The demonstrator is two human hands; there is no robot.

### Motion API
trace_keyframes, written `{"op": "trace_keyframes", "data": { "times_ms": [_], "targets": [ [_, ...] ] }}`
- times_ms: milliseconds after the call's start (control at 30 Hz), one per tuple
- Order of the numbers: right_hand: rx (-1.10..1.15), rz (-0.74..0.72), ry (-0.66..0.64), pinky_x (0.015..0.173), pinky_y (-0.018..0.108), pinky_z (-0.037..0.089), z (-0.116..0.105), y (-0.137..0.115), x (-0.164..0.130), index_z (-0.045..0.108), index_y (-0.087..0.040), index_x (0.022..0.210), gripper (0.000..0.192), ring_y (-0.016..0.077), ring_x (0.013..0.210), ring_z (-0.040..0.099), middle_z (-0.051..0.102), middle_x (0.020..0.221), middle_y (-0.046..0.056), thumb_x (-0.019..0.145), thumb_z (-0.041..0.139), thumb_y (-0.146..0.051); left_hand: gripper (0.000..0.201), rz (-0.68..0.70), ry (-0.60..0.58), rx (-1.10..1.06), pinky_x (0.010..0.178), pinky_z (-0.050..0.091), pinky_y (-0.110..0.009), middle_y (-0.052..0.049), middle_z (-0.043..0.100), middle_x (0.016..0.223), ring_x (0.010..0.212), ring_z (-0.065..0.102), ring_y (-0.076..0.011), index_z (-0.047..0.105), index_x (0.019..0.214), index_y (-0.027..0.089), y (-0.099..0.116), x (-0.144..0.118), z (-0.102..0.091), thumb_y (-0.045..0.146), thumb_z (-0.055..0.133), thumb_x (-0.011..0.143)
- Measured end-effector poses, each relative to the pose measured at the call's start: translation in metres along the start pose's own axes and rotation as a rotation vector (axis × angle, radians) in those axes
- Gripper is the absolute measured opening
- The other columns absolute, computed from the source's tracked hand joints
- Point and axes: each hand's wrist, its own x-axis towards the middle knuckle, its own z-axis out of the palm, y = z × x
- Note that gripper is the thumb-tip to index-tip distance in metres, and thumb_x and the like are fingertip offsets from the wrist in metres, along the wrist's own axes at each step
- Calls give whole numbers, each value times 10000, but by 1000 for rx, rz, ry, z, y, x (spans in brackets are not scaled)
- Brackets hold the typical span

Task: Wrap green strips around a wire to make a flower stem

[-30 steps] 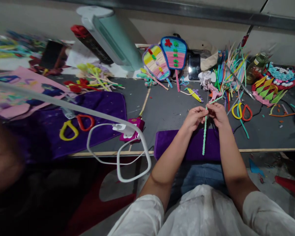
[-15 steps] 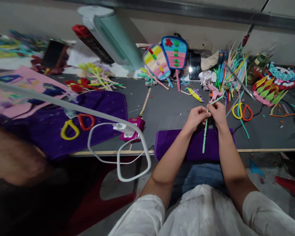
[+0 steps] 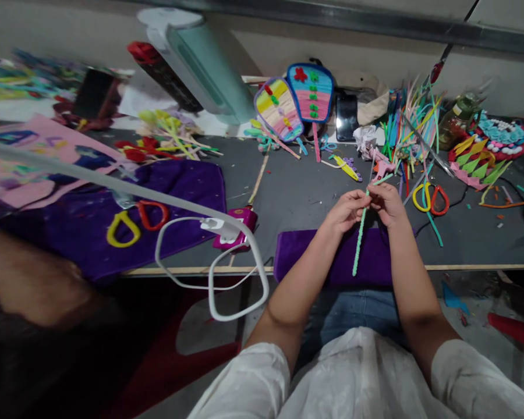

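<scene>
A light green pipe cleaner [image 3: 359, 244] hangs down between my hands, its lower length looking twisted and its upper end sticking out to the upper right. My left hand [image 3: 348, 209] pinches it near the top of the twisted part. Close beside, my right hand [image 3: 386, 203] grips the upper part between thumb and fingers. Below them lies a folded purple cloth [image 3: 305, 250] at the table's front edge. Just beyond my fingers is a pink glue gun [image 3: 383, 167]. Scissors with yellow and red handles [image 3: 439, 201] rest to the right.
Two striped fan-shaped crafts [image 3: 311, 93] lean at the back, near a phone [image 3: 346, 118]. Bundled pipe cleaners [image 3: 419, 125] and a green bottle [image 3: 458, 119] stand back right. At left are a white cable loop [image 3: 262, 273], a pink power strip [image 3: 244, 220] and another person's arm [image 3: 30, 279].
The lower end of the pipe cleaner has swung slightly left. My fingers have shifted a little around its upper part, both hands still holding it.
</scene>
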Motion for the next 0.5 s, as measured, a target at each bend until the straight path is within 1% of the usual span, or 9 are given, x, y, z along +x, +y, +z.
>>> {"op": "trace_keyframes", "data": {
  "times_ms": [67,133,200,267,333,433,500],
  "targets": [
    [20,11,-29,390,195,170,-1,0,0,506,-183,601,255,36,408,293,395,486,-81,601,725,-315,437,-43,-55,-14,316,215,-119,56,528,506,337,361,1,485,650,136,1,-1,-1,302,860,501],
    [-12,-11,-8,401,195,200,-1,2,1,527,-183,624,232,40,412,314,409,491,-82,610,718,-314,426,-59,-63,2,322,231,-119,53,533,521,349,377,2,499,661,130,1,-1,0,305,857,512],
    [-95,-96,70,435,202,272,-1,6,4,553,-182,655,204,53,443,369,459,517,-74,615,707,-309,401,-35,-20,48,328,269,-129,50,540,539,363,407,-7,526,691,124,1,-1,2,314,844,539],
    [-218,-218,176,492,214,335,-1,10,7,564,-177,659,179,66,492,419,509,552,-60,618,690,-296,389,25,48,113,333,304,-143,53,547,552,370,433,-20,549,734,121,-1,-1,4,313,834,550],
    [-336,-296,258,523,222,352,0,13,9,560,-173,642,160,72,517,429,523,562,-54,626,669,-289,387,93,110,197,332,321,-154,58,548,544,367,446,-31,555,750,123,-3,1,5,304,829,546],
    [-429,-298,297,504,225,328,0,14,10,551,-172,619,162,73,503,402,501,538,-57,636,653,-296,358,179,191,324,328,326,-158,61,540,507,355,452,-41,539,702,128,-6,2,6,304,815,558],
    [-399,-281,275,501,225,323,0,12,9,549,-170,605,172,72,508,404,501,540,-55,625,666,-295,349,209,221,353,328,329,-159,58,536,492,348,452,-42,535,673,127,-7,3,5,312,810,563]
  ]
}}
